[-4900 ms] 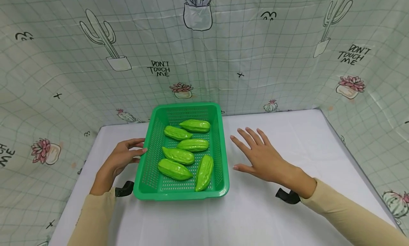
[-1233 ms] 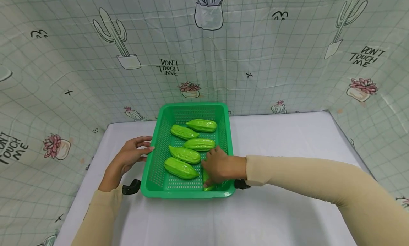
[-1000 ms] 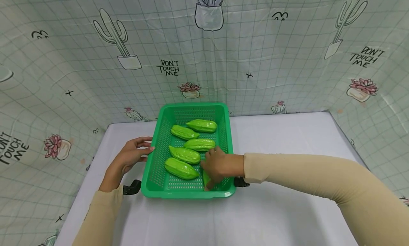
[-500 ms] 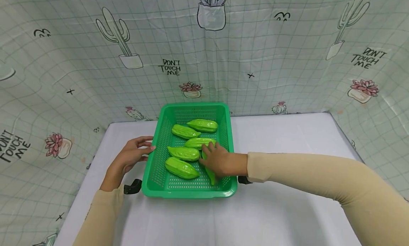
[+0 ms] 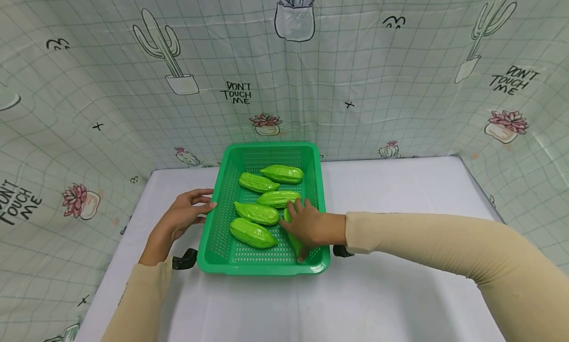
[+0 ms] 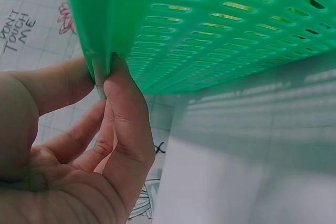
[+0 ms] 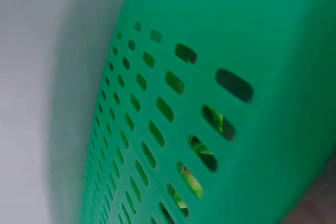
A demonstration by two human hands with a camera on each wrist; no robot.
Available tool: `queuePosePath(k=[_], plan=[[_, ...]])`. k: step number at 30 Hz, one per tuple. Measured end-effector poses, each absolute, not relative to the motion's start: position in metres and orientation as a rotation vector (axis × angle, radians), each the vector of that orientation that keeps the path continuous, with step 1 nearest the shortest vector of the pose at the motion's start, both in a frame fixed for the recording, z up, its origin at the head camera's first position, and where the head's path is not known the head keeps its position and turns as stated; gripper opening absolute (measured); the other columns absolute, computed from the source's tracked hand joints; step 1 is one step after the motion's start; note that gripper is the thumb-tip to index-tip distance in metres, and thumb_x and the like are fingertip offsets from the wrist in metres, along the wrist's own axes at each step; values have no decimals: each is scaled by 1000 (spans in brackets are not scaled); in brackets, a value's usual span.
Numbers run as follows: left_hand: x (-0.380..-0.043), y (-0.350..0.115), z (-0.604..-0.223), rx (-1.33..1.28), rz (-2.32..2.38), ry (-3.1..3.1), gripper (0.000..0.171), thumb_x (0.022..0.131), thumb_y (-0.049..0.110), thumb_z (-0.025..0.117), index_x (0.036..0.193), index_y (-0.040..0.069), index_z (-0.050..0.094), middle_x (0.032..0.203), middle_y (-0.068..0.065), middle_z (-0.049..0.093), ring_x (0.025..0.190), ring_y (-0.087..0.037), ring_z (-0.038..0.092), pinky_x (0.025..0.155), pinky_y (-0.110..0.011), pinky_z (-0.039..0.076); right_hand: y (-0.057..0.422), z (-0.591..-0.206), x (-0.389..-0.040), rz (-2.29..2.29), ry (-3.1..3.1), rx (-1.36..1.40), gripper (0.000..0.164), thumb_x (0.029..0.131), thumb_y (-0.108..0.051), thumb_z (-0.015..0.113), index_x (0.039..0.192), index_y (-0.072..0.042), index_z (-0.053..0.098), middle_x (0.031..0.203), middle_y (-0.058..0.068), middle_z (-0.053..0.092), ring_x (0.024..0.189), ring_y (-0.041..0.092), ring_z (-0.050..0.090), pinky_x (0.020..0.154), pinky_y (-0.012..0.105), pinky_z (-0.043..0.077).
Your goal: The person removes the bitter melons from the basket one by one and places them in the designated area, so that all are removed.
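Observation:
A green plastic basket (image 5: 264, 269) with slotted walls holds several shiny, light-green bitter gourds (image 5: 253, 233). On its left side, my left hand (image 5: 182, 216) pinches the rim between thumb and fingers; the left wrist view shows this grip (image 6: 126, 119) close up. My right hand (image 5: 306, 227) reaches over the right wall into the basket. Its spread fingers rest over one bitter gourd (image 5: 294, 242) that lies lengthwise at the right, partly covered by the hand. The right wrist view shows mostly the basket's outer wall (image 7: 157, 124), with bits of green through the slots.
The basket stands on a table with a white cover (image 5: 284, 307). Behind and at both sides hangs a checked cloth (image 5: 338, 75) printed with cacti and words. A black strap piece (image 5: 184, 259) sits at the left wrist.
Since the first frame, my right hand has come from beside the basket onto the right-hand gourd. That gourd has shifted slightly away from me and turned; the fingers have spread. The left hand stays at the rim.

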State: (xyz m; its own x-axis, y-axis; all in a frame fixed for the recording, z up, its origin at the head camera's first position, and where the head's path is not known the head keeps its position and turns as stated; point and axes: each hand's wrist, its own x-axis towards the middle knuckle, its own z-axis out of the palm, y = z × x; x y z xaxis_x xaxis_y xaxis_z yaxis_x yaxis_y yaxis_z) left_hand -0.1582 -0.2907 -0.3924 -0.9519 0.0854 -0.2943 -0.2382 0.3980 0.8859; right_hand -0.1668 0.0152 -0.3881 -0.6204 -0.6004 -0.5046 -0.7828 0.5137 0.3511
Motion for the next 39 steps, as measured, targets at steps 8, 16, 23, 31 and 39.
queuePosePath(k=[8, 16, 23, 31, 39], plan=[[-159, -289, -394, -150, 1569, 2372, 59, 109, 10, 60, 161, -5, 36, 147, -30, 48, 90, -5, 65, 80, -27, 59, 17, -390, -164, 873, 2463, -1206, 104, 79, -84, 71, 159, -22, 44, 159, 19, 45, 148, 39, 40, 121, 51, 39], [-159, -289, -393, -144, 1580, 2361, 59, 109, 10, 60, 161, -5, 35, 147, -31, 47, 90, -4, 65, 80, -26, 59, 26, -382, -166, 710, 2531, -1320, 104, 76, -79, 79, 155, -18, 48, 154, 23, 46, 148, 44, 39, 122, 56, 37], [-160, -288, -392, -153, 1580, 2359, 58, 109, 10, 60, 161, -5, 36, 146, -29, 48, 90, -4, 65, 81, -26, 59, 45, -367, -167, 453, 2630, -1486, 100, 77, -71, 85, 151, -14, 51, 154, 27, 45, 147, 48, 41, 121, 60, 36], [-159, -289, -393, -159, 1573, 2364, 59, 109, 10, 60, 161, -5, 36, 144, -28, 49, 91, -6, 63, 80, -26, 58, 66, -355, -166, 273, 2719, -1609, 102, 76, -68, 87, 152, -11, 51, 156, 29, 43, 147, 49, 41, 122, 61, 33], [-159, -289, -395, -154, 1581, 2363, 59, 109, 10, 60, 161, -5, 36, 143, -26, 51, 91, -5, 64, 80, -26, 58, 86, -345, -164, 174, 2784, -1608, 103, 76, -68, 87, 153, -9, 52, 158, 30, 41, 149, 49, 38, 124, 62, 28]])
